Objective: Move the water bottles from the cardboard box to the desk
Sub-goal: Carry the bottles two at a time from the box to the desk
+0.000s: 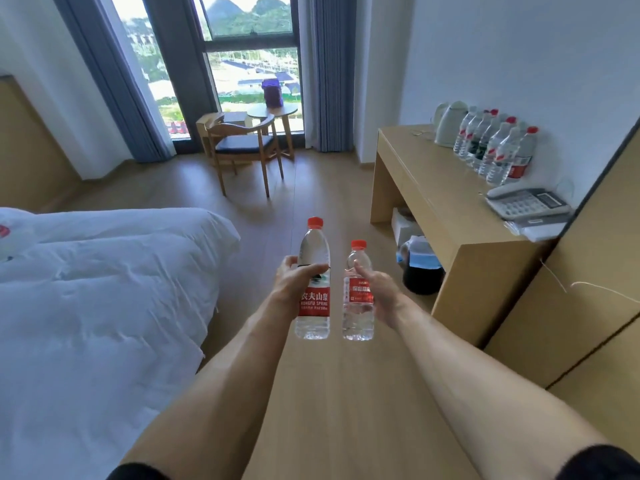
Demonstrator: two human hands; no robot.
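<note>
My left hand grips a tall clear water bottle with a red cap and red label, held upright over the floor. My right hand holds a shorter red-capped water bottle, also upright, right beside the first. Both are out in front of me, left of the wooden desk. Several more red-capped bottles stand in a row at the back of the desk against the wall. No cardboard box is in view.
On the desk are a white kettle and a telephone. A dark bin sits under the desk. A white bed fills the left. A wooden chair and round table stand by the window.
</note>
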